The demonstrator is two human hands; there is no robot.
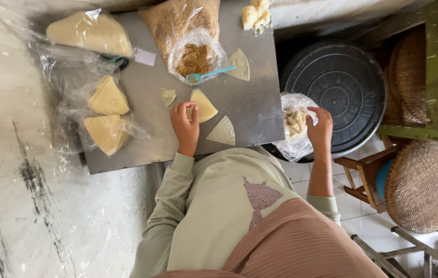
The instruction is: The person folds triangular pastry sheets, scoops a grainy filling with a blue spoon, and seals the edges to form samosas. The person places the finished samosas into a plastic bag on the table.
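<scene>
Left hand (185, 122) rests on grey worktop (142, 87), fingers curled down onto edge of yellow wedge-shaped wrapper (203, 105), pinching it. Right hand (321, 126), fingers bent, touches clear plastic bag (294, 135) of pale rolled pieces at worktop's right edge; grip unclear. Second wrapper (223, 132) lies between hands. Bag of brown filling (194, 58) with blue spoon (207, 75) further up. Wrapper stacks (108, 98) in plastic at far left.
</scene>
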